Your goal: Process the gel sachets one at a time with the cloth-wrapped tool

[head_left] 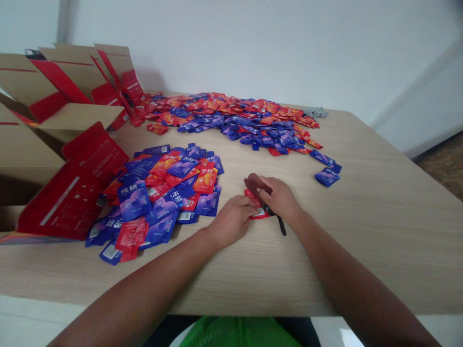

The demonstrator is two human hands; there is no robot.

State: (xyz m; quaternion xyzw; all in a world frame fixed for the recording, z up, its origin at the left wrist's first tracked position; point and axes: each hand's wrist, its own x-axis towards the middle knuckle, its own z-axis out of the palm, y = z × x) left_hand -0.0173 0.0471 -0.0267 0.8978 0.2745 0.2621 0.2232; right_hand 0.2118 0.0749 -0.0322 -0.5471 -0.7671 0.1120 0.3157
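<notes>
Head view shows a pale wooden table (pixel 383 217) with opened cardboard boxes (pixel 68 197) along its left side; the red flap of the nearest leans over the packets beside it, so a knock to that flap could scatter them. A long heap of red and blue packets (pixel 231 118) runs along the back, loosely piled, and a careless reach might start a slide. The nearer mixed pile (pixel 159 193) lies between the boxes and the left forearm; its front packets sit near that arm, so a sweep of the elbow could drag some toward the table edge. The right hand (pixel 282 196) is closed on a dark brown piece (pixel 255 183), while the left hand (pixel 231 218) has bent fingers at the edge of a red packet (pixel 259 213); whether they pinch it or merely steady it, I cannot tell. That packet is between the hands, partly covered by fingers, and could skid or crease if pressed unevenly. Smallest, a narrow black strip (pixel 281 225) sticks out below the right hand and might snag the packet.
</notes>
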